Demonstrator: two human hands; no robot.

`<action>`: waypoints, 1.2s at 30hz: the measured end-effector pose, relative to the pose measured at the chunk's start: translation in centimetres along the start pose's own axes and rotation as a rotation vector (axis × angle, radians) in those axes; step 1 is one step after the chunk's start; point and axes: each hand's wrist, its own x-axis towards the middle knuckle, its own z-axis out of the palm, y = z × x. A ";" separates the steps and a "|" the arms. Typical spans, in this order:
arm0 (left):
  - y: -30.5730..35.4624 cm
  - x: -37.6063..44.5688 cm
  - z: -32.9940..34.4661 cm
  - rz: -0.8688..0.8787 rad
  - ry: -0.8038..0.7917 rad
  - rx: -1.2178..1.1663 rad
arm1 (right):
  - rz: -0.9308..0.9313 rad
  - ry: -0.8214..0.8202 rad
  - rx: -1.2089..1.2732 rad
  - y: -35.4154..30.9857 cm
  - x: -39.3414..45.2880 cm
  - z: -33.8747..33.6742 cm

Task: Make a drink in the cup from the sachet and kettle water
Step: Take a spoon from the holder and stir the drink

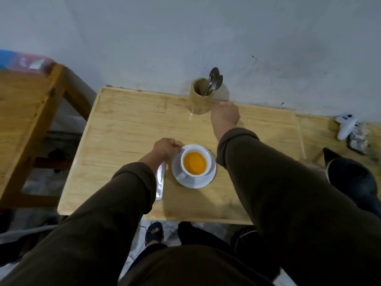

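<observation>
White cup [194,163] of orange liquid sits on a saucer [193,181] on the bench [127,129]. Left hand [166,149] touches the cup's far-left rim, grip indeterminate; silver sachet [160,182] lies just left of the cup. Right hand [225,116] is beyond the cup, beside the spoon holder [199,98], fingers curled, grip indeterminate.

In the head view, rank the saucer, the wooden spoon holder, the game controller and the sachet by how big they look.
1. saucer
2. wooden spoon holder
3. game controller, which looks close to the holder; it sits off at the edge, so that order is unsure.
Unranked: sachet, mostly hidden under the left sleeve.
</observation>
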 end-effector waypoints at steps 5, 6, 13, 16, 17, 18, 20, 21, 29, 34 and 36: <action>-0.1 1.3 -0.4 -0.036 -0.033 -0.004 | -0.073 -0.018 -0.022 -2.6 3.4 0.3; -0.3 1.5 -0.3 -0.044 -0.026 -0.023 | -0.071 -0.021 -0.016 -2.8 4.0 0.5; -0.8 2.1 0.0 -0.084 -0.002 -0.239 | -0.047 -0.077 -0.051 -3.2 6.7 1.2; -0.7 2.1 0.0 -0.091 -0.008 -0.228 | -0.075 -0.071 -0.057 -3.3 6.8 1.3; -0.7 2.1 0.1 -0.095 -0.009 -0.223 | -0.077 -0.060 -0.041 -3.3 6.7 1.4; -0.7 2.0 0.1 -0.096 -0.008 -0.229 | -0.076 -0.040 -0.006 -3.3 6.7 1.5; -0.6 1.7 0.2 -0.089 0.004 -0.240 | -0.072 -0.003 0.094 -3.4 6.5 1.7; -0.5 1.6 0.2 -0.086 0.012 -0.232 | -0.078 0.014 0.134 -3.6 6.3 1.7; -0.1 -1.6 0.5 -0.054 -0.038 -0.127 | -0.299 0.154 0.240 -5.3 4.0 -1.1; -0.6 -4.5 0.7 -0.020 -0.059 -0.109 | -0.232 0.180 0.410 -4.6 0.1 -3.5; -1.1 -5.4 0.9 -0.008 -0.049 -0.097 | -0.201 0.156 0.462 -3.5 -1.5 -4.0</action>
